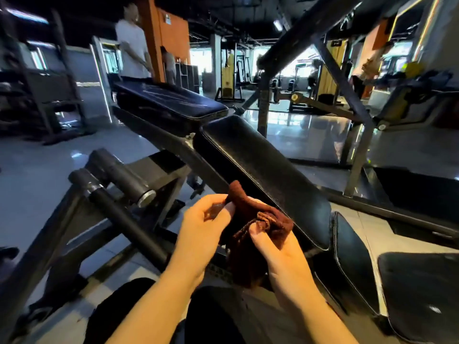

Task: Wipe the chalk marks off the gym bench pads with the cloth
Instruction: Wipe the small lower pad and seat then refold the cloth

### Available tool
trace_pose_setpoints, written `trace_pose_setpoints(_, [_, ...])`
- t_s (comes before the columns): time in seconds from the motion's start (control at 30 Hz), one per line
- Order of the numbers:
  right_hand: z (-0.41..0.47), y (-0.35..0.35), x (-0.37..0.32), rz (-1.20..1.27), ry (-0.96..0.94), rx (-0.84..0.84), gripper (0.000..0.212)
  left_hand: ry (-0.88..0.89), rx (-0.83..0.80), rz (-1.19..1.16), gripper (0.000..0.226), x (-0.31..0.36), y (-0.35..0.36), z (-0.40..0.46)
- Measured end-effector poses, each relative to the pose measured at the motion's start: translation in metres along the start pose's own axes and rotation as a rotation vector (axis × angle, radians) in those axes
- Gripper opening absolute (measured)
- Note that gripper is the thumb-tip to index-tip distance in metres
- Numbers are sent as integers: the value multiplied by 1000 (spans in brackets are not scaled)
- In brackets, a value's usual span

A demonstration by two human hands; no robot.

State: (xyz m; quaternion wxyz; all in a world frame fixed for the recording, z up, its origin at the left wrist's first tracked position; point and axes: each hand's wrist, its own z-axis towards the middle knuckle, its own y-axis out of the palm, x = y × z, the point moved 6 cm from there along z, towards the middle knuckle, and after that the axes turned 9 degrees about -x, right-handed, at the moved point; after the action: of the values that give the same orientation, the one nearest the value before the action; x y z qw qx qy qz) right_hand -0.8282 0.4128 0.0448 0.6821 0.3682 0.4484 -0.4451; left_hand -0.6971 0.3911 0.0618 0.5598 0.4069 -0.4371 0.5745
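While both hands bunch the cloth (250,227), no wiping is under way: the left hand (201,229) pinches its upper fold and the right hand (278,247) grips the gathered middle, probably refolding it to bring up a fresh face. It hangs just off the near edge of the middle pad (260,170), apparently not pressed to it (contact is hard to judge). That pad looks dark with faint dusty patches; the far pad (169,100) carries pale streaks, likely chalk. A third pad (352,259) sits by the right wrist.
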Motion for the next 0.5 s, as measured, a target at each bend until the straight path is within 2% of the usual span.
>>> trace_pose_setpoints(0.13, [9, 42, -2, 139, 28, -162, 33, 91, 161, 91, 24, 22, -42, -10])
trace_pose_setpoints(0.23, [11, 67, -6, 389, 85, -255, 75, 147, 205, 146, 24, 43, -61, -17])
trace_pose_setpoints(0.27, [11, 72, -7, 482, 119, -256, 76, 160, 224, 172, 22, 47, -66, -19])
trace_pose_setpoints(0.37, [7, 82, -17, 611, 210, -279, 54, 235, 296, 356, 18, 59, -75, -23])
trace_pose_setpoints(0.43, [7, 80, -20, 615, 219, -265, 50, 271, 289, 481, 18, 63, -74, -23])
trace_pose_setpoints(0.5, [10, 77, -27, 517, 160, -234, 46, 238, 228, 494, 17, 62, -73, -22])
